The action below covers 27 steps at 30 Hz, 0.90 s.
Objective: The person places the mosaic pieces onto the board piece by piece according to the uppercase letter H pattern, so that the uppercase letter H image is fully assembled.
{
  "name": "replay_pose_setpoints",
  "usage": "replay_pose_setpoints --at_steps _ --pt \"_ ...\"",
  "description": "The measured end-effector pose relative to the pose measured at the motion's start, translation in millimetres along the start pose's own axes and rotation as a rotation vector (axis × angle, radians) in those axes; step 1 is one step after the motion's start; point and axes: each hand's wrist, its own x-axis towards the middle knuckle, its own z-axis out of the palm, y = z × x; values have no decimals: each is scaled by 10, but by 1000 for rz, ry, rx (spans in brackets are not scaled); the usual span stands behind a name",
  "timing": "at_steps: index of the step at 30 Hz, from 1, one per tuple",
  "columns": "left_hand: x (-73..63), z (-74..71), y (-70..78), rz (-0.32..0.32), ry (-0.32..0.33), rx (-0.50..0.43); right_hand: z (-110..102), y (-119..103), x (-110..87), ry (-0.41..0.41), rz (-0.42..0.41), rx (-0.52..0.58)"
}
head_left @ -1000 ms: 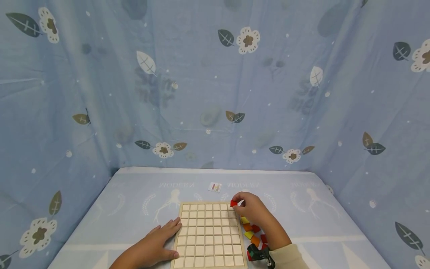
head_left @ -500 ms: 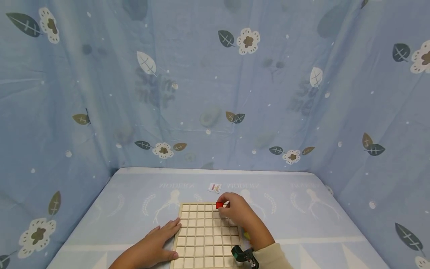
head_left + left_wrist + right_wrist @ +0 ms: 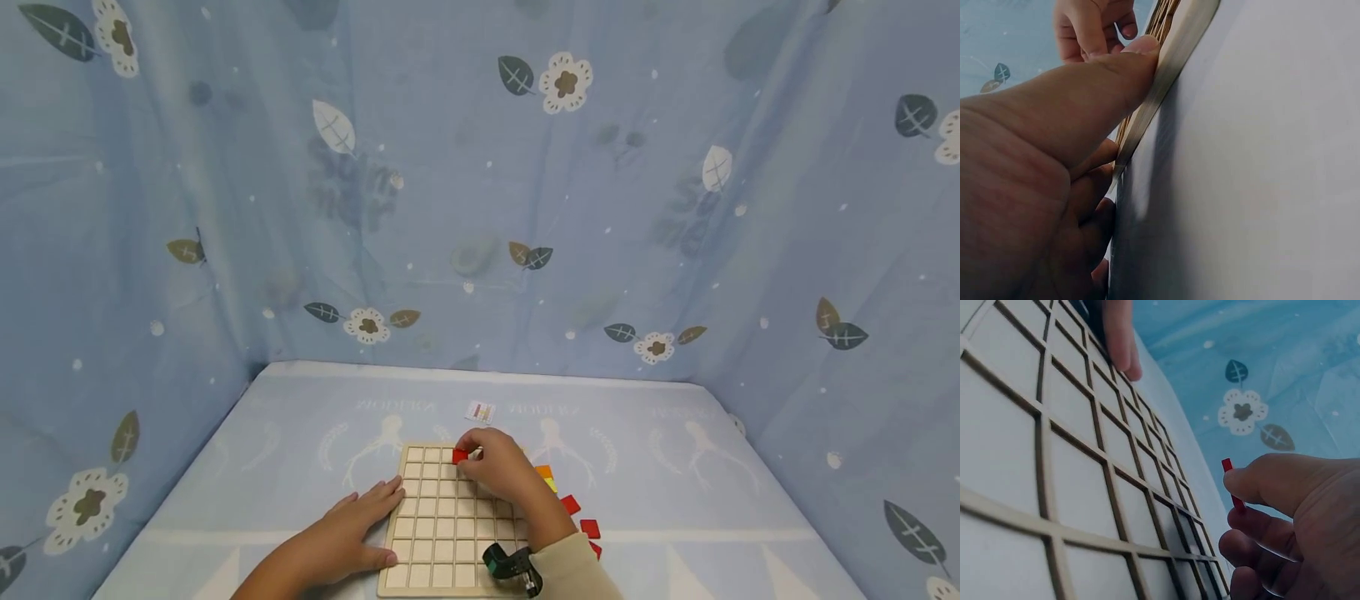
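A pale wooden grid board point(image 3: 424, 527) with square cells lies on the table. My right hand point(image 3: 498, 471) pinches a small red square tile point(image 3: 460, 457) between thumb and forefinger, above the board's far row. In the right wrist view, the thin tile point(image 3: 1238, 503) is held edge-on, apart from the grid. My left hand point(image 3: 345, 531) rests along the board's left edge with its fingers extended. Seen from the left wrist, its thumb point(image 3: 1125, 72) lies against the board's rim point(image 3: 1175, 59). The right forearm covers part of the board's right side.
Loose red tiles point(image 3: 590, 528), an orange tile point(image 3: 543, 472) and a yellow one point(image 3: 551, 484) lie right of the board, partly behind the right arm. A small printed card point(image 3: 480, 412) lies beyond the board. Patterned blue curtain point(image 3: 480, 208) surrounds the table.
My right hand has moved left along the board's far row, carrying the red tile from the right corner toward the middle. The left hand keeps its place on the left edge.
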Motion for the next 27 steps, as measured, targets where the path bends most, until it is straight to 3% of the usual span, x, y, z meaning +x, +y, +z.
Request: replay_pose_setpoints --at_steps 8,15,22,27 --pt "31 -48 17 30 10 18 141 -54 78 5 38 3" --pt "25 20 -5 -29 -28 -2 217 -77 24 -22 57 -77" --pt "55 -9 5 -12 -13 -6 214 -73 57 8 5 -163" --pt "47 -19 -15 -31 -35 -4 259 -77 65 -3 21 -154"
